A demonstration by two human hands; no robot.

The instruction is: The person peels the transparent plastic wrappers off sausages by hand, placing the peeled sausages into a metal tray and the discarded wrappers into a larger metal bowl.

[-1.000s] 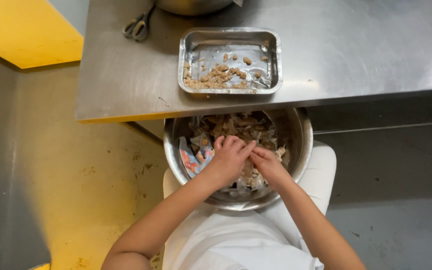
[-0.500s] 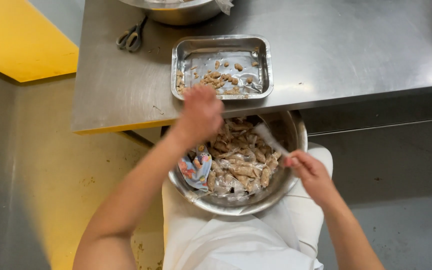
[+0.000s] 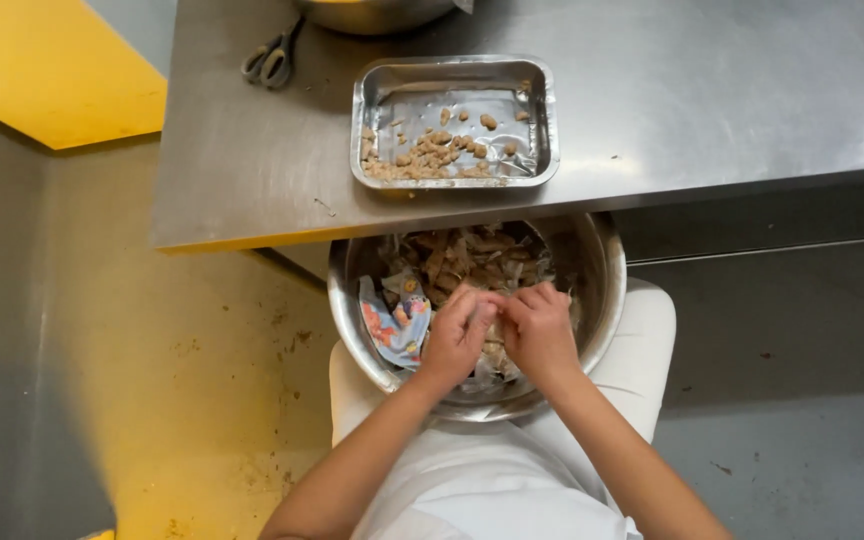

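over the steel bowl (image 3: 607, 300) on your lap, your left hand (image 3: 457, 335) and right hand (image 3: 539, 330) pinched one small brown piece (image 3: 495, 300) between closed fingertips. advice: grip lightly, working low above the heap.

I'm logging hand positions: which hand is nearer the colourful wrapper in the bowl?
Left. The left hand is right beside the colourful wrapper in the bowl; the right hand is on the left hand's far side.

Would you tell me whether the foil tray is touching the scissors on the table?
Apart: the head view shows bare steel table between the foil tray and the scissors.
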